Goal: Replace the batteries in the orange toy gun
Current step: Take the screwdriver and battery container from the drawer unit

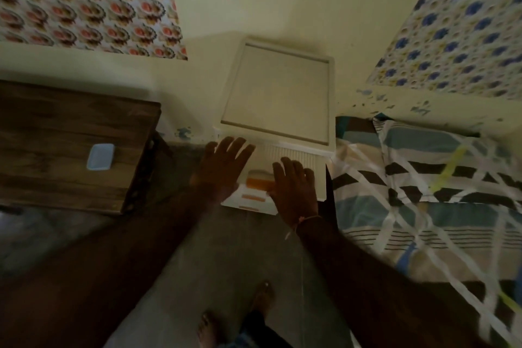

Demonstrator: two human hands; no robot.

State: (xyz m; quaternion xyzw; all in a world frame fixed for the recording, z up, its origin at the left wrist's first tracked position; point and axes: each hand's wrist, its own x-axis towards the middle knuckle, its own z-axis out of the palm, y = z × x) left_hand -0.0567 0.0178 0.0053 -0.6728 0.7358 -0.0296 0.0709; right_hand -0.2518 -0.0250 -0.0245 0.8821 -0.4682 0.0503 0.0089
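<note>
Head view: both hands spread, left hand [223,167] and right hand [293,186] flanking the orange-fronted drawer [260,182] of a white cabinet [296,155]; toy gun unseen.

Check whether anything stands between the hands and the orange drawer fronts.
Nothing visible does: left hand and right hand are open at the white drawer unit, flanking its top orange drawer front. No toy gun shows.

The table [65,135] at 9 o'clock is dark wood with visible grain, matt. The small box [100,156] on it looks like smooth plastic. The bed cover [423,192] at 3 o'clock is printed cloth. The white drawer unit [278,93] looks like smooth matt plastic.
</note>
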